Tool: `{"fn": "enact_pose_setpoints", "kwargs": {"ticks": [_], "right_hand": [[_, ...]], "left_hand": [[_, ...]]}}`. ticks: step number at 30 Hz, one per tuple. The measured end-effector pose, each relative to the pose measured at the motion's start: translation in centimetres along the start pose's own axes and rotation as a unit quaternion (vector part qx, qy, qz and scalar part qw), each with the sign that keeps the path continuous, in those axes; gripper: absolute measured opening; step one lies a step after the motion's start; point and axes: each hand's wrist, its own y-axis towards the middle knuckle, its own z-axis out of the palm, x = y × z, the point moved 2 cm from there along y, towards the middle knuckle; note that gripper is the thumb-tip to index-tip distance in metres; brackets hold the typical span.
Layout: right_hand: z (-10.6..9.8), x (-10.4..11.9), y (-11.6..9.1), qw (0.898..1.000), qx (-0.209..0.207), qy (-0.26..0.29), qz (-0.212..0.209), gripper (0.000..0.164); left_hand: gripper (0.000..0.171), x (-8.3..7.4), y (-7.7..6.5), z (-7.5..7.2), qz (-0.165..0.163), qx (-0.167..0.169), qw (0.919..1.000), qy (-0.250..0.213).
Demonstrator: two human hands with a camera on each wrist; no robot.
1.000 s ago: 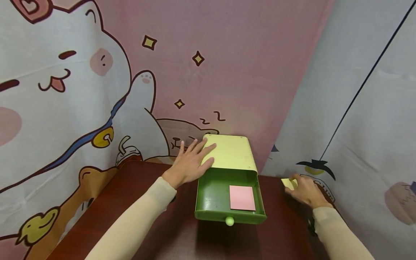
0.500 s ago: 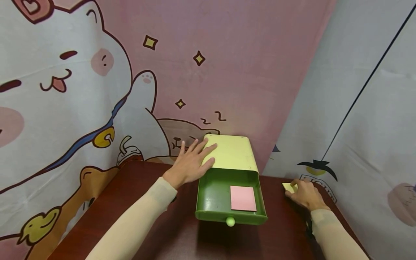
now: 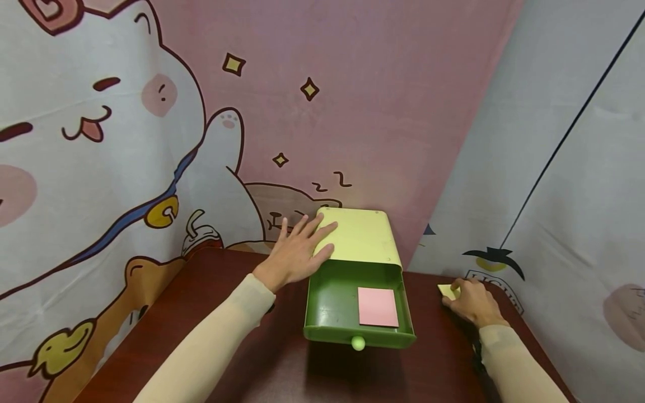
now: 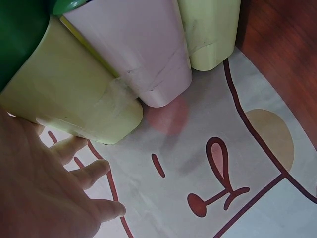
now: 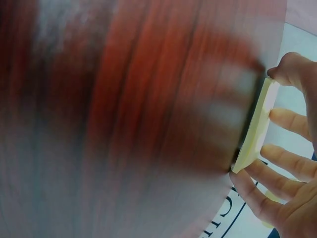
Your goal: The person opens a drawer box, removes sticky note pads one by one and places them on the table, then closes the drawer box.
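In the head view my left hand (image 3: 292, 254) rests with spread, straight fingers on the pale yellow top (image 3: 360, 235) of a small drawer unit. The unit's green drawer (image 3: 332, 302) is pulled out, a round light green knob (image 3: 358, 343) on its front. A pink sticky note pad (image 3: 378, 307) lies in the drawer's right half. Off to the right, my right hand (image 3: 473, 302) holds a yellow sticky note pad (image 3: 447, 291) low at the tabletop. The right wrist view shows the thumb and fingertips gripping this pad by its opposite edges.
Below the yellow top, the left wrist view shows a pink tier (image 4: 133, 54) and another pale yellow tier (image 4: 210, 34). The unit stands on a dark red-brown wooden table (image 3: 242, 358). Cartoon-printed cloth (image 3: 383, 112) hangs close behind and to the right of the table.
My right hand has lowered slightly with the yellow sticky note pad, then stays almost still. The left hand and the drawer keep their places.
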Motion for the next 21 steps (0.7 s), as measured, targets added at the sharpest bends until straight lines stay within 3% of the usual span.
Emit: {"fn": "enact_pose_setpoints", "kwargs": {"ticks": [21], "right_hand": [[0.02,0.01,-0.09,1.0,0.003,-0.017,0.003,0.054]], "left_hand": [[0.071,-0.07,-0.18,-0.17,0.0,-0.001,1.0,-0.003]]}}
